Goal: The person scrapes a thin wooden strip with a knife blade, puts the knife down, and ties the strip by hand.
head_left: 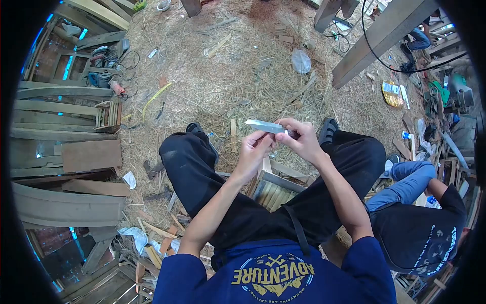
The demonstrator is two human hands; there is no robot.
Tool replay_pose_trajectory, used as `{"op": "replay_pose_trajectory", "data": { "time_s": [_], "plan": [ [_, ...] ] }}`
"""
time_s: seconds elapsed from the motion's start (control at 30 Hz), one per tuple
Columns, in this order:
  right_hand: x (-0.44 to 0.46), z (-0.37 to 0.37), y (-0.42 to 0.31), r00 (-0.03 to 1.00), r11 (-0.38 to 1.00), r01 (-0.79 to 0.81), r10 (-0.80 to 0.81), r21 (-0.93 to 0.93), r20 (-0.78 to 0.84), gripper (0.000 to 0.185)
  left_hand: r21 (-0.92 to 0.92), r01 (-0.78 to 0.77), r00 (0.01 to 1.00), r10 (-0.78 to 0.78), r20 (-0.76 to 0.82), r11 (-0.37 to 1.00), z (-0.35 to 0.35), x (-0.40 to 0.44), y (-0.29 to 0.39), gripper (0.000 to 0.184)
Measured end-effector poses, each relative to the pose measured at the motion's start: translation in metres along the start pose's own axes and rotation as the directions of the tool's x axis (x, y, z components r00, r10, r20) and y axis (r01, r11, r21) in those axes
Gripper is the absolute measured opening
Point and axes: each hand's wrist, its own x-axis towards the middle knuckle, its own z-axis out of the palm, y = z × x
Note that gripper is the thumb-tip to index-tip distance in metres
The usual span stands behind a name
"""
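My right hand [302, 140] is closed around the dark handle end of what looks like a knife [266, 126], its broad grey blade pointing left. Just below the blade, my left hand [256, 151] has its fingers pinched together, close to the right fingertips. Whatever the left fingers hold is too small or hidden to make out. Both hands are above the gap between my knees. Under them, a wooden box-like frame [281, 179] with several light wooden slats [273, 195] sits between my legs.
Straw and shavings cover the ground [212, 76]. Stacked timber [61, 119] lines the left side. A wooden post [382, 43] slants at upper right. Close on my right sits another person [415, 228]. A plastic bag [300, 61] and a yellow packet [392, 94] lie ahead.
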Motion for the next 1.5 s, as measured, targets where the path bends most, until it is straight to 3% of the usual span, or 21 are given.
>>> {"op": "replay_pose_trajectory", "data": {
  "time_s": [0.07, 0.17, 0.27, 0.3, 0.4, 0.57, 0.7, 0.83, 0.97, 1.07, 1.17, 1.27, 1.33, 1.4, 1.5],
  "plan": [
    [-0.001, 0.007, 0.006, 0.988, 0.984, 0.114, -0.127, -0.138, -0.093, 0.037, -0.018, 0.009, 1.0, -0.009, 0.003, 1.0, -0.005, 0.0, -0.003, 0.021],
    [0.008, -0.015, -0.002, 0.959, 0.892, 0.219, -0.272, -0.396, -0.082, 0.042, -0.038, 0.047, 0.999, -0.048, -0.003, 0.998, -0.013, -0.001, -0.004, 0.022],
    [0.009, -0.023, -0.002, 0.97, 0.879, 0.139, -0.213, -0.457, -0.115, 0.049, -0.017, 0.05, 0.999, -0.051, -0.019, 0.999, -0.009, -0.002, 0.002, 0.021],
    [0.009, -0.022, -0.007, 0.949, 0.853, 0.226, -0.301, -0.47, -0.089, 0.052, 0.033, 0.052, 0.999, -0.052, 0.003, 0.998, -0.014, -0.002, -0.001, 0.021],
    [0.002, -0.015, -0.004, 0.949, 0.811, 0.293, -0.313, -0.506, 0.049, 0.043, 0.075, 0.007, 1.0, -0.007, -0.007, 0.997, -0.011, -0.003, -0.001, 0.02],
    [0.011, -0.024, 0.001, 0.952, 0.797, 0.211, -0.299, -0.566, -0.065, 0.047, 0.075, 0.009, 1.0, -0.008, -0.015, 0.997, -0.01, 0.0, 0.008, 0.02],
    [0.006, -0.016, -0.011, 0.919, 0.778, 0.326, -0.394, -0.537, -0.013, 0.046, 0.187, -0.007, 0.999, 0.016, -0.048, 0.982, -0.014, -0.006, 0.006, 0.02],
    [0.015, -0.032, 0.007, 0.937, 0.808, 0.107, -0.277, -0.58, -0.213, 0.044, 0.181, -0.001, 0.999, 0.007, -0.032, 0.983, -0.003, -0.009, 0.013, 0.023],
    [0.011, -0.03, -0.008, 0.924, 0.78, 0.237, -0.366, -0.579, -0.114, 0.043, 0.132, 0.019, 1.0, -0.017, -0.012, 0.991, -0.005, -0.007, 0.014, 0.032],
    [0.004, -0.016, -0.01, 0.94, 0.786, 0.308, -0.338, -0.536, 0.044, 0.043, 0.055, 0.079, 0.997, -0.08, 0.008, 0.995, -0.004, -0.006, 0.02, 0.035],
    [0.013, -0.02, -0.003, 0.936, 0.853, 0.241, -0.33, -0.463, -0.121, 0.047, 0.009, 0.139, 0.988, -0.14, 0.064, 0.99, 0.0, -0.006, 0.022, 0.037],
    [0.015, -0.027, 0.009, 0.959, 0.854, 0.15, -0.249, -0.498, -0.138, 0.047, 0.017, 0.183, 0.977, -0.184, 0.111, 0.983, -0.004, -0.007, 0.021, 0.038],
    [0.013, -0.022, -0.001, 0.927, 0.809, 0.316, -0.375, -0.496, -0.022, 0.047, 0.017, 0.208, 0.971, -0.208, 0.116, 0.978, -0.007, -0.005, 0.012, 0.038],
    [0.01, -0.013, -0.001, 0.932, 0.782, 0.346, -0.352, -0.518, 0.091, 0.048, -0.022, 0.18, 0.981, -0.178, 0.07, 0.983, -0.003, -0.004, 0.01, 0.038],
    [0.015, -0.014, 0.006, 0.941, 0.811, 0.273, -0.337, -0.518, -0.033, 0.05, -0.035, 0.165, 0.986, -0.163, 0.043, 0.986, -0.004, -0.003, 0.012, 0.037]
  ]
}}
